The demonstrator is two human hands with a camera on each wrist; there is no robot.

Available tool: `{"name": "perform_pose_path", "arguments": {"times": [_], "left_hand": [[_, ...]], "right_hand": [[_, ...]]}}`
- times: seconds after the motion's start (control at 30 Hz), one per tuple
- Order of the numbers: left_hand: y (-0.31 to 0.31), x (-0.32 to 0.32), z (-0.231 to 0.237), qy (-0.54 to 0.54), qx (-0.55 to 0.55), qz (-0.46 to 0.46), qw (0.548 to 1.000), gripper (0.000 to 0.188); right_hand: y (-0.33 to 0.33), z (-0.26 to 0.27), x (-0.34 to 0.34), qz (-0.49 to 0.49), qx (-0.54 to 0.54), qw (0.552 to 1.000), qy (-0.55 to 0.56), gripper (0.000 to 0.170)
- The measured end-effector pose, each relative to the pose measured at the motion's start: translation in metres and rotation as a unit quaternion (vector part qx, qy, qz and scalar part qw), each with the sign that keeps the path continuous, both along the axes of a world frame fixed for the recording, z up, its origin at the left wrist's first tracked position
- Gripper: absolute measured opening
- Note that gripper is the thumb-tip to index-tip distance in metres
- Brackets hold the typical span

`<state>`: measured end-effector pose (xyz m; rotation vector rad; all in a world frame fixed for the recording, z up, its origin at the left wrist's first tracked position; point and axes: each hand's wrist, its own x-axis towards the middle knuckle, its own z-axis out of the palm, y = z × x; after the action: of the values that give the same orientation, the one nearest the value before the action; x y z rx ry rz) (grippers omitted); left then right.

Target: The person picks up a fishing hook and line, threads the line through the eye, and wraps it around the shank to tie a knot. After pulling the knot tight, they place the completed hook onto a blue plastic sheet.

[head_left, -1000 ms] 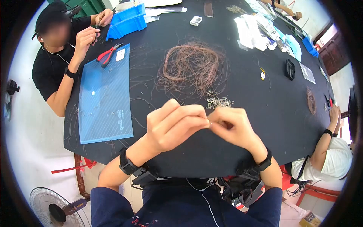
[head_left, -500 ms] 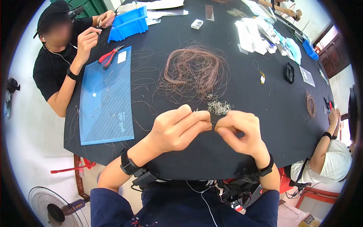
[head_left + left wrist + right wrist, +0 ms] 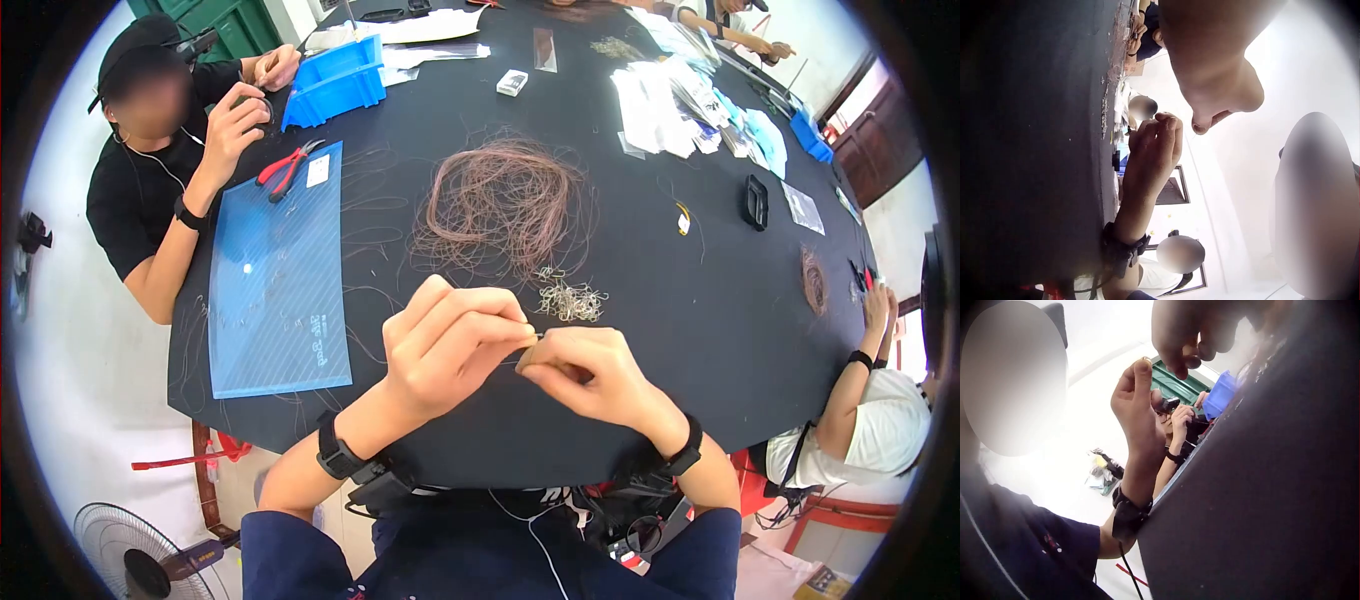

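Observation:
Over the near half of the table, my left hand (image 3: 450, 345) pinches a small fish hook (image 3: 1147, 360) between thumb and fingertips; its curved, shiny tip shows in the right wrist view. Close beside it, my right hand (image 3: 590, 372) has its fingers curled and its thumb against the index finger, pinching a thin line that is mostly hidden by the fingers. Just beyond the hands lies a pile of silvery fish hooks (image 3: 572, 302). Behind the pile is a large loose tangle of thin brownish line (image 3: 505, 205).
To the left lies a blue zip bag (image 3: 280, 290) with red-handled pliers (image 3: 285, 172) on it. A blue bin (image 3: 335, 82) stands at the back left, near a seated person. White packets (image 3: 655, 105) and a black tray (image 3: 755, 203) are to the right; another person sits there.
The hands were together, parted slightly with a thin line between them, and are close together again. The right hand has come back toward the left one and slightly down.

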<state>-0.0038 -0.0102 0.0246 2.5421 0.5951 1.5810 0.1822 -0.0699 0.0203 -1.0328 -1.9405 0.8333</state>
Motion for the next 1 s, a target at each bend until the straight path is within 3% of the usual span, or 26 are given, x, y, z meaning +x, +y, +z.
{"name": "perform_pose_path", "arguments": {"times": [0.47, 0.8, 1.0], "left_hand": [[0.0, -0.005, 0.001, 0.017, 0.005, 0.023, 1.0, 0.022], [-0.014, -0.014, 0.009, 0.03, 0.016, 0.033, 0.999, 0.029], [-0.017, -0.017, 0.013, 0.058, 0.01, 0.038, 0.998, 0.032]], "right_hand": [[-0.005, 0.005, -0.002, 0.022, 0.093, 0.995, -0.019, 0.012], [-0.012, 0.006, -0.007, -0.002, 0.281, 0.959, -0.036, 0.022], [-0.017, 0.004, -0.006, -0.06, 0.396, 0.914, -0.059, 0.02]]}}
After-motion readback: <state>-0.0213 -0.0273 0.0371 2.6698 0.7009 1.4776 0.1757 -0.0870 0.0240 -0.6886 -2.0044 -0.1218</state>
